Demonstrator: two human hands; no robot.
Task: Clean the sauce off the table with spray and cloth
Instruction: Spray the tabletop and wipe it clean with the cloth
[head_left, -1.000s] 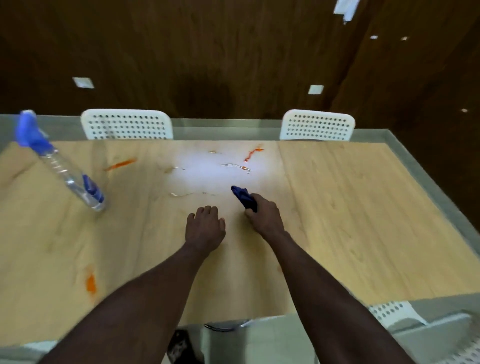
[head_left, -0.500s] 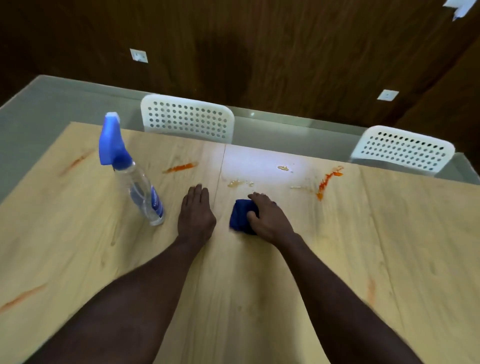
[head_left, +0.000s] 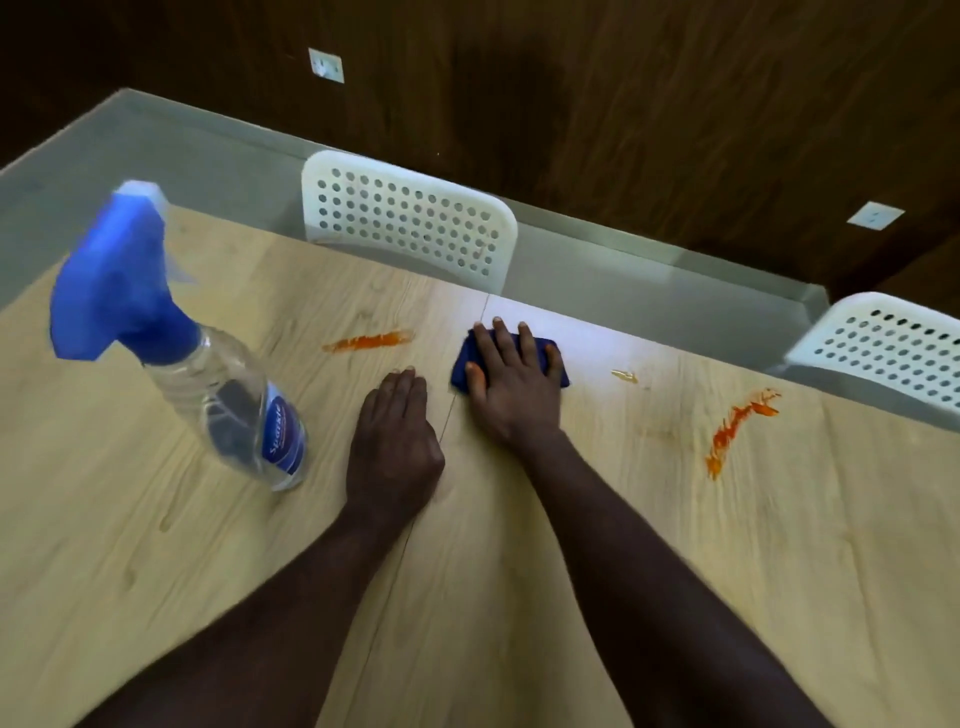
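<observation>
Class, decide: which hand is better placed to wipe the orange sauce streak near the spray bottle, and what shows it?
Right hand: it presses the blue cloth flat, just beside that sauce streak. The left hand lies bare on the table, holding nothing.

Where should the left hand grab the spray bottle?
Put the grip on the narrow neck of the spray bottle, just under its blue trigger head. Come in from its right, where the left hand lies flat; the bottle stands upright with that side free.
</observation>
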